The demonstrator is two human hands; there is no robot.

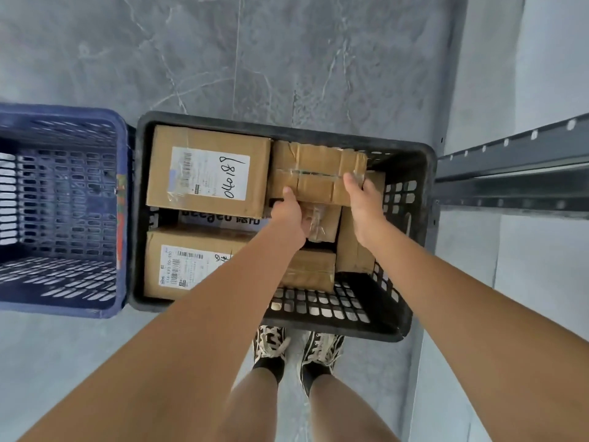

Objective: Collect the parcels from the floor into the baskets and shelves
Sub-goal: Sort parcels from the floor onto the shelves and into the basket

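- A taped cardboard parcel [318, 175] is being held over the far right part of the black basket [411, 327], sitting level between two hands and above the boxes already packed there.
- The left hand [288, 215] is gripping the parcel's near left corner, thumb lying on the top face and fingers curled under the edge.
- The right hand [366, 202] is gripping the near right corner, thumb on top by the tape and fingers wrapping down the right side.
- The parcel is lying just beyond both hands, its near edge resting in their grip and its far edge reaching toward the basket's far wall.
- A labelled box [207, 170] marked with handwritten digits is sitting just left of the parcel, touching or nearly touching it.
- A second labelled box [188, 263] is lying in the near left of the basket, partly hidden by the left forearm.
- Smaller boxes [318, 269] are lying beneath the hands; how many cannot be told.
- A blue basket [63, 202] is standing just left of the black one, side by side on the grey floor [255, 52].
- A dark metal shelf rail [516, 167] is running off to the right, beside the black basket.
- The person's patterned shoes [271, 346] are standing just in front of the black basket.
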